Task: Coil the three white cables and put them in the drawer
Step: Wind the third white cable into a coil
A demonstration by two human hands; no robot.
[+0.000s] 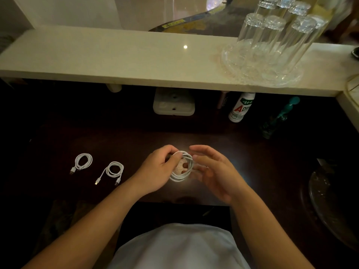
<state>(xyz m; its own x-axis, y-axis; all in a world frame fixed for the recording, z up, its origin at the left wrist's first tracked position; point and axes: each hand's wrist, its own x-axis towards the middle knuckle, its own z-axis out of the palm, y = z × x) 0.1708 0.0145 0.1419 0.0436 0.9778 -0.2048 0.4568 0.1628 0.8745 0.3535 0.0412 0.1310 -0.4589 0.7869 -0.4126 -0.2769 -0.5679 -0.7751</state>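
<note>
Centrally, left hand holds cable, near edge

Table: two coils at mid-left, outer coil up-left of inner coil, apart. Third coil at centre, in left hand, right hand just beside (contact unclear). Shelf spans upper frame; tray with glasses at its right end; bottle beneath, right of centre.

head cam | worn, wide-angle | faces forward-down | close over dark desk | single view
</note>
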